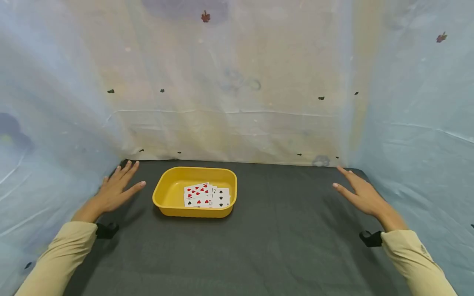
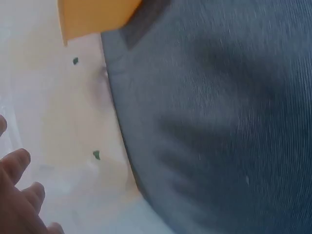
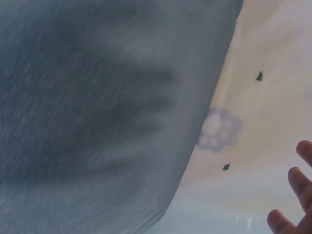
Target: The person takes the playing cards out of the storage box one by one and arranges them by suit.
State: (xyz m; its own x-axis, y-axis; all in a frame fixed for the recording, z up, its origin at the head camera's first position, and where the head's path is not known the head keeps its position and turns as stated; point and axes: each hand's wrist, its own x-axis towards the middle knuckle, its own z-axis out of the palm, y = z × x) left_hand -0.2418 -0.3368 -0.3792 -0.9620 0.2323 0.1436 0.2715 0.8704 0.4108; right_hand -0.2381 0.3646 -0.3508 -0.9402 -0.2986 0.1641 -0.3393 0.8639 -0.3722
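A yellow plastic tray (image 1: 168, 189) with rounded corners stands on the dark table, left of the middle. Several playing cards (image 1: 200, 192) lie face up and overlapping inside it, hearts and spades among them. To the tray's left, my left hand (image 1: 115, 191) hovers over the table with fingers spread, holding nothing. Far off to the right, my right hand (image 1: 364, 195) is held above the table, fingers extended and nothing in it. In the left wrist view a corner of the yellow tray (image 2: 95, 17) shows at the top. Only fingertips of each hand appear in the wrist views.
Dark grey cloth covers the table (image 1: 274, 246). A pale patterned curtain (image 1: 237, 135) hangs behind it and along both sides, close to each hand. Black straps (image 1: 107, 231) circle the wrists below the sleeves.
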